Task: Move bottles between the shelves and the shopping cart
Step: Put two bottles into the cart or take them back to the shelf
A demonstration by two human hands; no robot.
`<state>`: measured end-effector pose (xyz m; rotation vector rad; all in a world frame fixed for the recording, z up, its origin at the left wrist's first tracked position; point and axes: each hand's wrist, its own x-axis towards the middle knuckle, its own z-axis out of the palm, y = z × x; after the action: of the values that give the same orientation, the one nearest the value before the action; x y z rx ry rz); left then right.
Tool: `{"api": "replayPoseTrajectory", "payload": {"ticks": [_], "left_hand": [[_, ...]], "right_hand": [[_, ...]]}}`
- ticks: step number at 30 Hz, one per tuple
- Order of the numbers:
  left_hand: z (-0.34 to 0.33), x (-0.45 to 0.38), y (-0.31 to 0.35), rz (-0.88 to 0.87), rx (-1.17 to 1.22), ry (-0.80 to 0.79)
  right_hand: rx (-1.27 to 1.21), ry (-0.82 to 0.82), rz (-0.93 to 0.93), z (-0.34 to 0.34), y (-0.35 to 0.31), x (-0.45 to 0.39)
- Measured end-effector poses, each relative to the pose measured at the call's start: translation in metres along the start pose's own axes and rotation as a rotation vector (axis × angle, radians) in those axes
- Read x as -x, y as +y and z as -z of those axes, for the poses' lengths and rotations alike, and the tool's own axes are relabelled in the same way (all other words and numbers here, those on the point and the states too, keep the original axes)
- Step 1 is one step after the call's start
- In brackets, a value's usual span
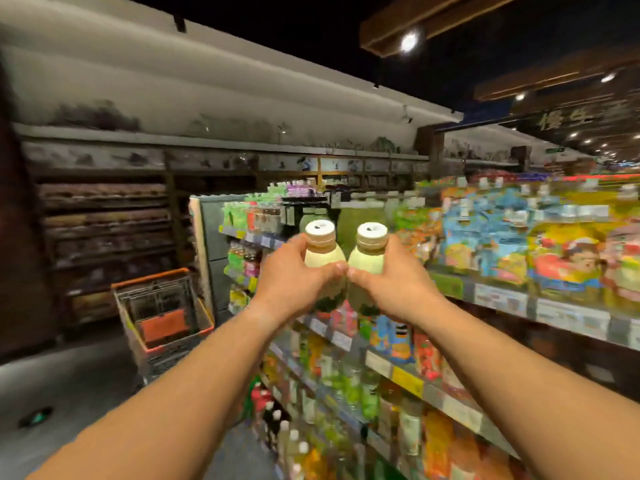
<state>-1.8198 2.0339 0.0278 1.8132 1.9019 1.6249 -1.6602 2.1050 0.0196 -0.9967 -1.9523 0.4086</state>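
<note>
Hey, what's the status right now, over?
Left hand grips one pale bottle, right hand grips another. Both raised before the shelves. Shopping cart off left, path clear.

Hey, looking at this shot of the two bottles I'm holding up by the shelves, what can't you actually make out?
Head view only:
- Bottle labels: left bottle and right bottle covered by the left hand and right hand.
- Shelf price tags: motion-blurred.
- Shopping cart bottom: hidden by its walls.

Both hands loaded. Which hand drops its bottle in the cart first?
Left, probably. The left hand and its bottle are on the side of the cart; the right hand would cross over.
</note>
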Motion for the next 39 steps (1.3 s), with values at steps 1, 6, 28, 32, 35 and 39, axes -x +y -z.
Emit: {"api": "replayPoseTrajectory", "payload": {"ticks": [1,6,28,32,35,39], "left_hand": [[0.023,-0.003,-0.024,0.028,-0.037,0.013],[0.113,-0.021,-0.134,0.151,-0.150,0.081],[0.202,-0.316,-0.606,0.552,-0.145,0.134],[0.205,-0.371,-0.710,0.601,-0.121,0.147],[0.207,-0.411,-0.796,0.637,-0.111,0.116],[0.218,-0.469,-0.905,0.707,-0.109,0.084]], "right_hand": [[-0.027,-0.041,0.005,-0.032,-0.013,-0.007],[-0.140,-0.187,0.052,-0.173,-0.064,-0.039],[-0.247,-0.542,0.082,-0.687,-0.050,-0.384],[-0.240,-0.573,0.060,-0.781,-0.033,-0.438],[-0.234,-0.586,0.001,-0.856,-0.021,-0.473],[-0.155,-0.631,-0.053,-0.959,-0.008,-0.527]]}}
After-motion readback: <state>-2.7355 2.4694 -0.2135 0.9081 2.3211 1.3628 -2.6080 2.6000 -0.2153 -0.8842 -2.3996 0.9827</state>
